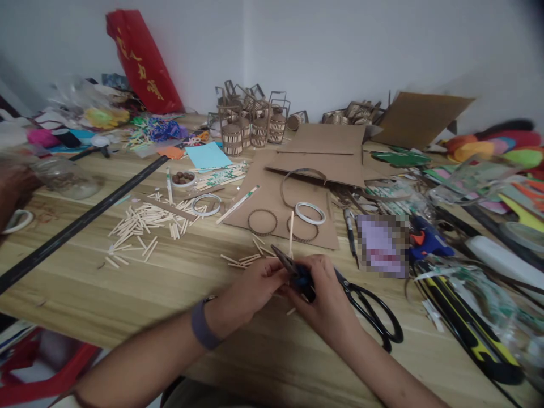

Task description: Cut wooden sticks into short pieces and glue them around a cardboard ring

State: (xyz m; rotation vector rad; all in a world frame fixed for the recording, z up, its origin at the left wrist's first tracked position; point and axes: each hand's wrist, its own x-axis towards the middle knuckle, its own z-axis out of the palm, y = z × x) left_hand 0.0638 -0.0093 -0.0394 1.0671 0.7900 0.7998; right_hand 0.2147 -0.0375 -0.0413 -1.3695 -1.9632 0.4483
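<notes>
My right hand (326,289) is closed round a pair of pliers (302,279) with blue handles, their dark jaws pointing up and left. A thin wooden stick (291,233) stands upright at the jaws, its lower part hidden by the pliers and fingers. Thumb and fingers of my left hand (259,283) are pinched together at the jaws, around the stick's hidden lower part. Short cut sticks (244,260) lie just beyond my left hand. Beside my right hand are black-handled scissors (369,309), their blades partly covered.
Cardboard (242,204) carries woven rings (262,222) and a white tape roll (310,213). A heap of sticks (140,224) lies left, small woven baskets (232,139) at the back. A utility knife (471,328) is at right. Another person's hand (17,184) is at far left near a jar (70,178).
</notes>
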